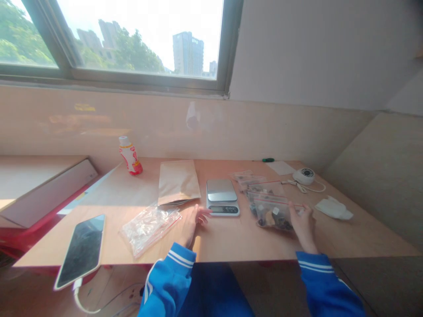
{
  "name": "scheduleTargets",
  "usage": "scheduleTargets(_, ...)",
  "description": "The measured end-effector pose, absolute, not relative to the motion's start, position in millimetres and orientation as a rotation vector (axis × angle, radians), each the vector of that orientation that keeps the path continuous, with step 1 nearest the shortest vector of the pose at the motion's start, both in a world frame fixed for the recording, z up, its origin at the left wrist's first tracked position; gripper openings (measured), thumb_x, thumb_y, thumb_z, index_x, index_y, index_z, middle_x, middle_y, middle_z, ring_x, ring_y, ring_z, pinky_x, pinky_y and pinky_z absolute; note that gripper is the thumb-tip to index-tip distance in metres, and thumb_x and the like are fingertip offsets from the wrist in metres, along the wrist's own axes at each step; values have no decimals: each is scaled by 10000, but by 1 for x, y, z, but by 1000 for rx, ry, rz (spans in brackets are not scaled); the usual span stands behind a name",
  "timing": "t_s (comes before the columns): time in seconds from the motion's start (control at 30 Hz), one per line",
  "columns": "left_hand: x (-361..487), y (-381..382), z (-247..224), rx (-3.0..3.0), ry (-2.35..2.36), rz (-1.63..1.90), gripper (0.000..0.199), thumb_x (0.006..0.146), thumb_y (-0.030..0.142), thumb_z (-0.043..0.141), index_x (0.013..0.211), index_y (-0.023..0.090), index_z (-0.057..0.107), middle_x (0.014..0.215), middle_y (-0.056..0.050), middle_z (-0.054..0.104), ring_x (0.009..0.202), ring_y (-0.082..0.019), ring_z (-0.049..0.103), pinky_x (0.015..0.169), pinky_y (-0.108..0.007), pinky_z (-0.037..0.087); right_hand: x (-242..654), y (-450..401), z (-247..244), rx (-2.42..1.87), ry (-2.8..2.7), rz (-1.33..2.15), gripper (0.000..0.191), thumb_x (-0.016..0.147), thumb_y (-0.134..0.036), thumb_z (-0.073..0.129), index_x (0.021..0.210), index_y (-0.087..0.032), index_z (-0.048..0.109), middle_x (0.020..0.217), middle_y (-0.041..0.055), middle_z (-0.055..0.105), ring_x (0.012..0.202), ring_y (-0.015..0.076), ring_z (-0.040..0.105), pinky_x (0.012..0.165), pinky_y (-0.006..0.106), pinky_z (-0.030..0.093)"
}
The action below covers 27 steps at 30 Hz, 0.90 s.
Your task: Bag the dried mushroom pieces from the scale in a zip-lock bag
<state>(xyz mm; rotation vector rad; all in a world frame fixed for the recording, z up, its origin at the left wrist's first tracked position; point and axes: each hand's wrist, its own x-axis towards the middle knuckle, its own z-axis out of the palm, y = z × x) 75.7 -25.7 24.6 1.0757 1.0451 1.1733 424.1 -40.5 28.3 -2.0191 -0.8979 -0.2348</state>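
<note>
Scale [222, 197] lay just beside our left hand [191, 224], open and holding nothing; our right hand [300, 224] curled against a zip bag [271, 215] of dark lumps [269, 219], its grip impossible to tell.

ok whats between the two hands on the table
The head view shows a digital kitchen scale between the left hand and the right hand, plus a zip bag of dark pieces at the right hand.

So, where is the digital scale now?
In the head view, the digital scale sits on the wooden desk, between the left hand and the filled zip bag, just right of the kraft paper envelope.
</note>
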Motion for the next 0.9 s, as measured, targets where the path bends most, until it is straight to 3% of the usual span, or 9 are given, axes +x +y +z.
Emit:
scheduleTargets(0.07,75,-26,24,1097,1058,1198,565,839,577,377,800,131,722,745,-92,667,618,-149,532,575,-254,430,406,-51,24,-2079,-845,-411,783,734,-680,463,1194,-46,471,1147,319,494,1068,459,465,790,614,394)
scheduleTargets(0.13,74,-26,24,1158,1077,1197,526,845,549,393,803,138,719,747,-84,663,624,-149,529,585,-255,428,382,-63,15,-2042,-869,-489,763,760,-632,471,1279,-77,410,1236,310,439,1150,468,404,834,645,364)
scheduleTargets(0.27,73,-27,21,1355,1141,1191,407,848,468,442,826,167,714,781,-63,665,653,-150,543,623,-260,443,347,-67,-8,-2066,-1122,-395,611,849,-531,360,1265,-95,461,1275,272,451,1157,424,441,885,601,371)
scheduleTargets(0.43,68,-24,17,1488,1430,1356,283,853,314,436,991,197,653,961,-73,642,760,-182,575,630,-288,468,354,-26,-12,-2186,-1382,-228,612,858,-435,348,1311,-30,424,1381,280,373,1245,417,387,984,582,307)
scheduleTargets(0.53,54,-16,18,1702,1678,1461,345,806,145,416,1072,205,626,1036,-85,609,934,-215,565,813,-358,467,363,-7,-2,-2187,-1386,-59,621,858,-465,349,1312,-50,431,1388,274,382,1278,420,358,996,619,277)
scheduleTargets(0.67,22,0,27,1987,2059,1262,454,746,107,499,1177,220,591,1205,-115,564,1118,-280,497,962,-453,375,336,-15,2,-1836,-1411,-70,592,862,-509,371,1276,-98,474,1380,242,407,1326,387,307,1030,622,261)
scheduleTargets(0.73,6,8,32,2099,2154,1085,421,746,123,525,1142,228,619,1257,-119,562,1168,-300,473,960,-454,363,304,-31,4,-1553,-1540,98,523,879,-477,381,1255,-132,497,1327,204,479,1280,326,403,1033,552,341)
scheduleTargets(0.77,-1,12,35,2156,2158,1013,370,761,134,519,1098,223,644,1223,-119,594,1144,-296,499,949,-441,366,286,-40,6,-1444,-1640,220,480,889,-442,391,1262,-160,497,1294,173,521,1240,294,459,1036,525,364)
scheduleTargets(0.9,-16,17,46,2317,2038,832,282,840,195,463,987,227,701,942,-92,715,859,-244,629,793,-340,427,217,-59,25,-1051,-2016,521,457,893,-284,434,1342,-202,453,1367,98,494,1275,235,444,1090,455,367)
